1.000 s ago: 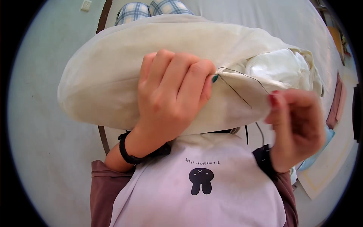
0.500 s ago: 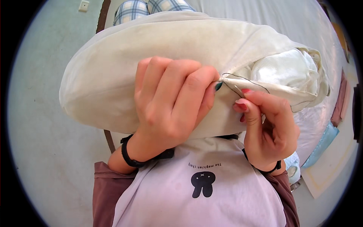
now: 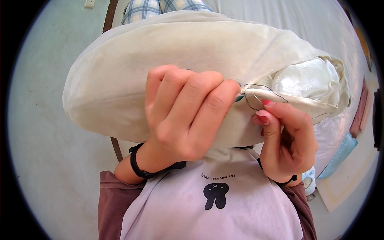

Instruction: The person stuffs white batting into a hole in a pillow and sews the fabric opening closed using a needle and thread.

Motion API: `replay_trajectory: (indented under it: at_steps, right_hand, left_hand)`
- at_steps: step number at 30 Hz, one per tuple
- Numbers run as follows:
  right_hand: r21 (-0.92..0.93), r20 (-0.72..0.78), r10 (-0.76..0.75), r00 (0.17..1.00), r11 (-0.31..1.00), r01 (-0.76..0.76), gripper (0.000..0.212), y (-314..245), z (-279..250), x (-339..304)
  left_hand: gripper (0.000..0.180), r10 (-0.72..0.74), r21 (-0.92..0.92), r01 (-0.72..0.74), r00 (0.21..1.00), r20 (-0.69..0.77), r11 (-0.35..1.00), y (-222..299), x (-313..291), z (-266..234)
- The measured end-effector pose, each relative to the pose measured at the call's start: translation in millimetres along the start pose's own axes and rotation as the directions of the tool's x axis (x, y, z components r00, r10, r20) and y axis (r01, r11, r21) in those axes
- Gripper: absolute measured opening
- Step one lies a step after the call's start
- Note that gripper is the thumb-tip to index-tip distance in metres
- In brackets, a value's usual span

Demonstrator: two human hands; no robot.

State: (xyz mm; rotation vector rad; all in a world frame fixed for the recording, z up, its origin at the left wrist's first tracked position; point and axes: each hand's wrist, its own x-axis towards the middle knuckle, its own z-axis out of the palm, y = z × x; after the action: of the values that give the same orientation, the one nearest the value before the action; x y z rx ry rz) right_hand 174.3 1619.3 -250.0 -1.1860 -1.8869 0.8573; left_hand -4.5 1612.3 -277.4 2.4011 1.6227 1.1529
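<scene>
A large cream cushion cover [image 3: 120,92] lies across my lap. At its right end the cover gapes, showing a shiny white inner cushion [image 3: 302,78]. My left hand [image 3: 186,114] is closed, thumb and forefinger pinching the cloth where the two edges of the opening meet. Beside it, my right hand [image 3: 290,138] pinches a thin sewing needle [image 3: 259,100] between thumb and forefinger, its tip pointing up toward the seam. Dark thread [image 3: 272,89] loops from the pinched spot over the folded edge, with another length trailing to the right along the cover.
A bed with a pale sheet [image 3: 256,18] stretches behind the cushion to the right. Knees in plaid trousers [image 3: 144,10] show beyond it. Pale floor [image 3: 44,120] lies at the left. On the right are a light-blue cloth item [image 3: 340,156] and a cream board [image 3: 340,188].
Both hands and the cushion's open end sit slightly lower and to the right. The needle stays pinched in my right hand, and the thread loop near the seam has shifted shape a little.
</scene>
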Motion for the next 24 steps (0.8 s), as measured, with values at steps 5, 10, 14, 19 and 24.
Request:
replay_trajectory:
  at_steps: [5,10,14,19,24]
  right_hand:
    - [-0.036,0.159,0.005,0.987,0.999,0.001,0.014,-7.3,-12.4,2.1]
    - [-0.058,0.094,-0.081,0.992,0.995,0.086,0.016,-6.9,-13.8,8.8]
    - [-0.126,0.146,-0.182,0.972,0.972,0.2,0.014,0.1,-7.6,12.2]
    - [-0.217,0.116,-0.13,0.985,0.964,0.153,0.012,-2.6,0.3,17.8]
    - [-0.213,0.105,-0.067,0.992,0.973,0.088,0.011,-5.3,3.3,18.7]
  left_hand:
    - [0.016,-0.004,0.006,0.004,1.0,-0.006,1.0,-0.5,-1.2,-2.7]
    - [0.018,-0.014,-0.025,0.013,1.0,-0.028,1.0,-3.8,-6.4,-4.4]
    - [0.022,-0.06,-0.036,0.058,0.997,-0.057,0.998,-4.3,-9.6,-4.8]
    - [0.026,-0.092,-0.009,0.091,0.995,-0.034,0.996,-6.6,-7.7,-7.6]
    - [0.029,-0.091,-0.018,0.09,0.994,-0.068,0.996,-7.8,-9.6,-3.6]
